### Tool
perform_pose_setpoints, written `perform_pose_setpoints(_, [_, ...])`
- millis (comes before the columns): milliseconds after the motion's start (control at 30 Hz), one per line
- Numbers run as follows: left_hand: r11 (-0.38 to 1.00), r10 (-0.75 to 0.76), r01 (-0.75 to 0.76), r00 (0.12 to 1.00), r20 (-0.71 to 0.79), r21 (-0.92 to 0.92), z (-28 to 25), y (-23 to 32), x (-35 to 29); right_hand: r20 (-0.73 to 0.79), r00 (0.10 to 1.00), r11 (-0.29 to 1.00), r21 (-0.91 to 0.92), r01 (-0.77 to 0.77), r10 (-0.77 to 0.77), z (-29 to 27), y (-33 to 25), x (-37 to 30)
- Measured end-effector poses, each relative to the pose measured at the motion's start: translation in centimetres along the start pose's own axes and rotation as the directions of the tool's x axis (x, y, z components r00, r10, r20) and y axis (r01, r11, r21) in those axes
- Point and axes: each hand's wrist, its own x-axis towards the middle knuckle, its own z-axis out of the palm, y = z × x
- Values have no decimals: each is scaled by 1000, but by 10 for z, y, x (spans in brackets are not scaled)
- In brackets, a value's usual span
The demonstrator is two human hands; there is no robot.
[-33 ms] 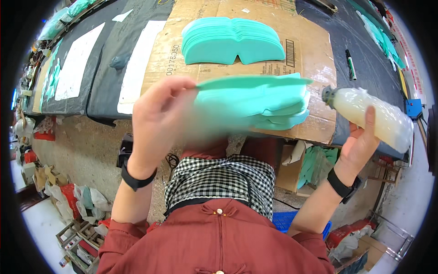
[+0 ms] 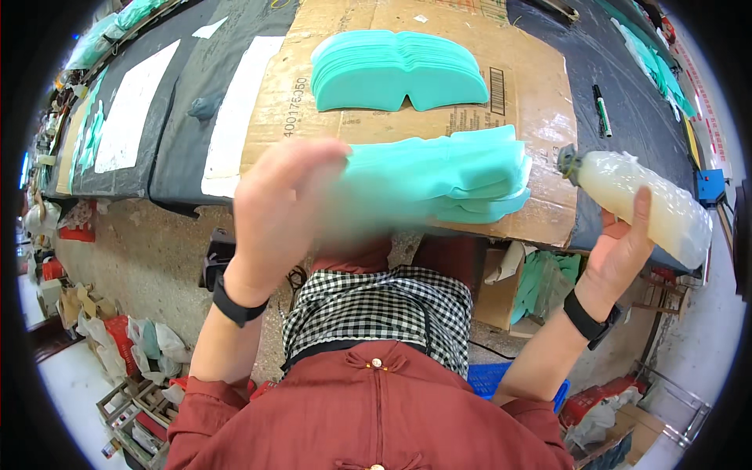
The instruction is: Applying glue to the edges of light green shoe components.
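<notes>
My left hand [image 2: 286,207] is at the near edge of the table, its fingers closed on the left end of a mint-green sheet piece [image 2: 392,172]; hand and piece are partly blurred. That piece lies over a loose, uneven pile of like pieces [image 2: 482,210]. My right hand [image 2: 623,251] grips a soft plastic bottle [image 2: 646,204] of cloudy, pale yellowish fluid from below. The bottle is tilted, its dark nozzle [image 2: 569,164] pointing left toward the pile. Farther back sits a neat stack of mint-green mask-shaped pieces [image 2: 399,74], each with a notch in its near edge.
A flattened cardboard sheet [image 2: 544,102] lies under both piles on the dark-covered table [image 2: 184,137]. A marker pen [image 2: 601,110] rests to the right. White sheets [image 2: 141,110] lie on the left. Below the table is an open cardboard box [image 2: 501,290]; a blue basket [image 2: 489,380] stands near my right arm.
The raised upper edge of the mint-green piece has come down onto the pile. My left hand has shifted slightly right and down. The bottle has moved a little right and down.
</notes>
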Motion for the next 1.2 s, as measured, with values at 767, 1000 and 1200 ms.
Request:
perform_pose_setpoints(767, [768,252,-391,912,323,507,-1,-39,-24,610,788,910,-367,192,80,124,-4,-41])
perform_pose_setpoints(1000, [763,260,-328,945,200,557,8,-45,-25,813,550,801,-194,566,-192,140,-5,-94])
perform_pose_setpoints(1200, [821,228,-197,974,9,536,8,-51,-35,832,552,873,-236,428,-46,152,1,-99])
